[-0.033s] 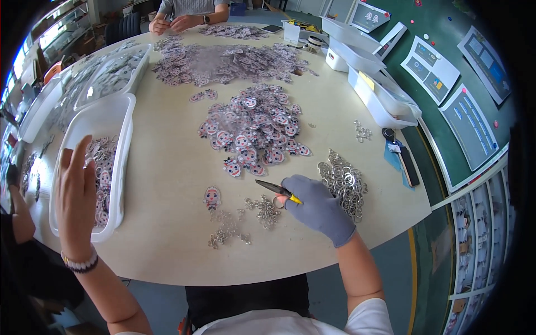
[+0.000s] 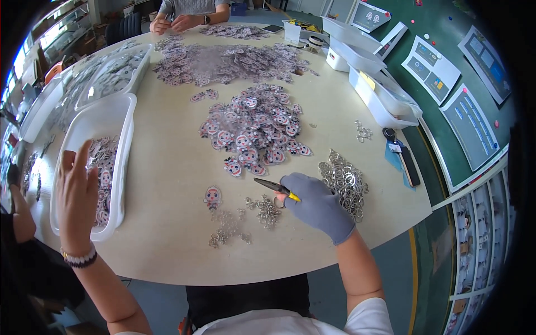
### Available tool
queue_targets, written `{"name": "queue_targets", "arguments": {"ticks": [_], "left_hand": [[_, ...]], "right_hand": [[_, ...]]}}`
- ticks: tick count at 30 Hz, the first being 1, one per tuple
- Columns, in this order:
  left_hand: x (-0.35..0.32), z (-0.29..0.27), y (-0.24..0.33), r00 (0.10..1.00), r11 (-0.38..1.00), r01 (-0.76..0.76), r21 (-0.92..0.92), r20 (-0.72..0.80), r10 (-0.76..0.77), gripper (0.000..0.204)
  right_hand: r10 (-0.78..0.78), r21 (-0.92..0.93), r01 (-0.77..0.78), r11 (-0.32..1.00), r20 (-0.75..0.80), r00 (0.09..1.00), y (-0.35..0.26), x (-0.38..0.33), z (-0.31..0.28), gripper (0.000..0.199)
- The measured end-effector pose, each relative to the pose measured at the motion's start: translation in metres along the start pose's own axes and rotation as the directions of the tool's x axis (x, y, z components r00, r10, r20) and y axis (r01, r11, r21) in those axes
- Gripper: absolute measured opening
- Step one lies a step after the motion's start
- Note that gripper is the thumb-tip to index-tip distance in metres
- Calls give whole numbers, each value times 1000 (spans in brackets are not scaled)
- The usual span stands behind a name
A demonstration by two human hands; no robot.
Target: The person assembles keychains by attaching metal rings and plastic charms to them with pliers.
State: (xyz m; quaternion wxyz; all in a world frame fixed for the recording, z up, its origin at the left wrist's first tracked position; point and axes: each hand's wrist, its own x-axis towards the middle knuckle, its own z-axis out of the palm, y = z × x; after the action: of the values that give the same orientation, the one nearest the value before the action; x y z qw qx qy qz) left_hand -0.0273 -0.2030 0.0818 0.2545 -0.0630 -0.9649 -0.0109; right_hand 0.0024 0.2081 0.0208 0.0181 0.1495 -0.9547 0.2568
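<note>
My left hand [image 2: 77, 195] is raised at the near side of a white plastic bin [image 2: 127, 139], fingers apart and holding nothing. Inside the bin lie finished-looking charms [image 2: 105, 178] with metal bits among them. My right hand [image 2: 315, 201], in a grey glove with bare fingertips, grips pliers [image 2: 273, 187] with yellow handles, jaws pointing left. A metal ring [image 2: 278, 202] shows at its fingertips. One flat printed character charm [image 2: 213, 197] lies alone, left of the pliers. Below it are small clear and silver findings [image 2: 226, 226], beside a little heap of metal connectors [image 2: 264, 212].
A pile of printed charms [image 2: 254, 131] covers mid-table, with a larger heap [image 2: 223, 61] behind. Metal key rings [image 2: 343, 184] lie right of my glove. White bins [image 2: 379, 100] stand at the right edge, near a black strap [image 2: 410, 167]. Another person's hands [image 2: 173, 23] work opposite.
My left fingers have dipped very slightly. My right hand and the pliers have barely shifted.
</note>
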Motion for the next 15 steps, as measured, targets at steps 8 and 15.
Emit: {"name": "queue_targets", "arguments": {"ticks": [8, 15], "left_hand": [[-1, 23, 102, 954, 888, -183, -422, 141, 264, 40], [-6, 60, 153, 810, 897, -179, -404, 458, 367, 39]], "right_hand": [[8, -53, -2, 999, 126, 992, 7, 21, 14, 32], [104, -234, -54, 971, 206, 973, -5, 37, 24, 29]]}}
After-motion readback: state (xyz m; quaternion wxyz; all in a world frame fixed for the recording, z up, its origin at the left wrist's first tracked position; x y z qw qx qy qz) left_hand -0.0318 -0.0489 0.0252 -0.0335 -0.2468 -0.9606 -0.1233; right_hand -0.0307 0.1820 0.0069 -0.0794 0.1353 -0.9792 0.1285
